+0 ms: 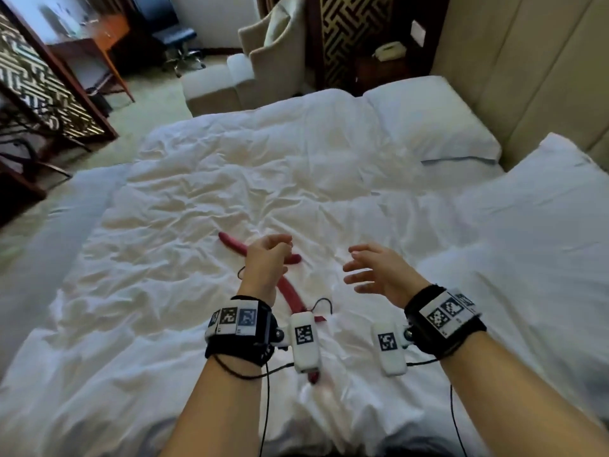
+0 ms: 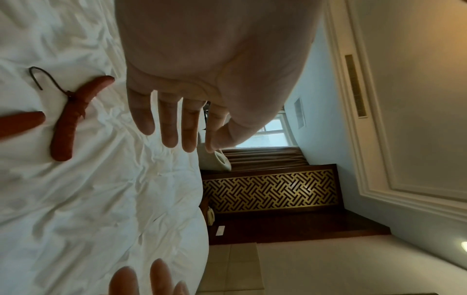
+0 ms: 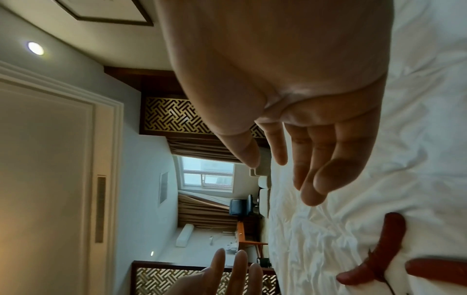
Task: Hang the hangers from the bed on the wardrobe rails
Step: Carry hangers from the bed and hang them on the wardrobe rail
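Two red padded hangers with dark wire hooks lie crossed on the white bed [image 1: 184, 206]. My left hand [image 1: 280, 245] hovers over the far hanger [image 1: 234, 244] and hides its middle. The near hanger [image 1: 291, 298] runs back toward my left wrist. In the left wrist view my left hand [image 2: 177, 135] has straight fingers and holds nothing, with one hanger [image 2: 68, 119] lying beside it. My right hand [image 1: 365, 268] hovers to the right, fingers spread and empty. In the right wrist view my right hand [image 3: 298, 159] is above a hanger [image 3: 386, 247]. No wardrobe rail shows.
Two white pillows [image 1: 431, 123] [image 1: 543, 206] lie at the padded headboard [image 1: 527, 61] on the right. A beige armchair [image 1: 263, 61] stands past the bed's far side. A lattice screen [image 1: 39, 84] and a desk [image 1: 95, 41] stand at the left across the carpet.
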{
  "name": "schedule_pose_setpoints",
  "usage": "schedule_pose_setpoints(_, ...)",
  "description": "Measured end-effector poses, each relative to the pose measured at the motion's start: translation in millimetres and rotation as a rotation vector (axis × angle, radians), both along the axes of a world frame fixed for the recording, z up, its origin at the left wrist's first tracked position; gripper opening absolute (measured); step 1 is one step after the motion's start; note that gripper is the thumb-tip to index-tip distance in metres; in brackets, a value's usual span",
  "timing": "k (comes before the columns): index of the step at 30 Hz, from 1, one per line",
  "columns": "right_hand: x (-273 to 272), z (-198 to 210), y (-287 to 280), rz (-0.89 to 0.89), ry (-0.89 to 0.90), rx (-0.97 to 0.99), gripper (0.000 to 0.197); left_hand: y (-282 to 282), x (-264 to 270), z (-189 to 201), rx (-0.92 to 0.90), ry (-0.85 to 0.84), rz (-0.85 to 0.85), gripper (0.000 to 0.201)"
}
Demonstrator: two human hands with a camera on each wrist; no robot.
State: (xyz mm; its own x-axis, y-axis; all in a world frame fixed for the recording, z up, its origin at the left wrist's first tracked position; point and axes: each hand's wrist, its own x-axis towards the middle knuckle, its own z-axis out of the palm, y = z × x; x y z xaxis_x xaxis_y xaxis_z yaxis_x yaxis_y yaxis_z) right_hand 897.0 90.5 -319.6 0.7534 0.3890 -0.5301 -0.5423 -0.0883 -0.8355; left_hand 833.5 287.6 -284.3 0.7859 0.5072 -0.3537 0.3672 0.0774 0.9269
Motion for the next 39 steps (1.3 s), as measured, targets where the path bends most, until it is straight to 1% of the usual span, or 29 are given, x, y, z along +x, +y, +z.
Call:
schedule_pose_setpoints(4,18.3,-34.2,41.0,-0.020,0.079,-0.062,0.022,48.2,27.0,-43.3,-0.054,0.069,0.003,0.025)
schedule_pose_setpoints(6,26.9,-58.4,58.6,-0.043,0.131,-0.100,0.022,68.3,40.0,-70.4,-0.070,0.118,-0.018,0.027)
schedule_pose_setpoints(12,41.4,-132.5,84.7,-0.118,0.289,-0.184,0.022,100.2,70.8,-156.6,-0.127,0.293,-0.068,0.024)
schedule_pose_setpoints(16,47.6,-189.3,91.2,-0.133,0.370,-0.267,0.022,104.9,81.4,-217.5,-0.127,0.405,-0.100,0.021)
schedule_pose_setpoints(19,51.4,-225.1,98.9,-0.124,0.408,-0.311,0.022,101.1,81.4,-256.8,-0.147,0.505,-0.090,0.021)
schedule_pose_setpoints(23,61.6,-274.9,109.5,-0.077,0.409,-0.404,0.030,88.8,76.1,-305.8,-0.220,0.623,-0.052,0.020)
schedule_pose_setpoints(26,73.3,-315.1,115.5,-0.057,0.350,-0.478,0.038,81.3,69.3,-342.4,-0.241,0.694,-0.010,0.021)
schedule_pose_setpoints(29,79.8,-343.9,118.8,-0.004,0.295,-0.502,0.036,75.5,64.9,-364.1,-0.265,0.747,-0.015,0.026)
schedule_pose_setpoints(30,80.9,-351.7,118.5,0.018,0.282,-0.505,0.037,73.3,64.3,-370.0,-0.267,0.748,-0.022,0.032)
schedule_pose_setpoints(31,80.9,-356.4,118.8,0.039,0.270,-0.506,0.039,71.4,63.4,-375.8,-0.263,0.743,-0.023,0.037)
schedule_pose_setpoints(32,80.8,-361.6,119.4,0.058,0.268,-0.501,0.043,70.2,63.1,-380.5,-0.260,0.741,-0.019,0.038)
schedule_pose_setpoints(35,81.4,-375.8,120.3,0.094,0.251,-0.508,0.048,62.9,64.6,-398.5,-0.288,0.725,0.033,0.025)
schedule_pose_setpoints(37,84.6,-379.7,119.4,0.104,0.211,-0.532,0.042,59.3,66.2,-403.7,-0.273,0.726,0.050,0.026)
schedule_pose_setpoints(39,88.5,-378.3,117.6,0.123,0.184,-0.533,0.028,56.3,67.6,-404.9,-0.248,0.730,0.084,0.027)
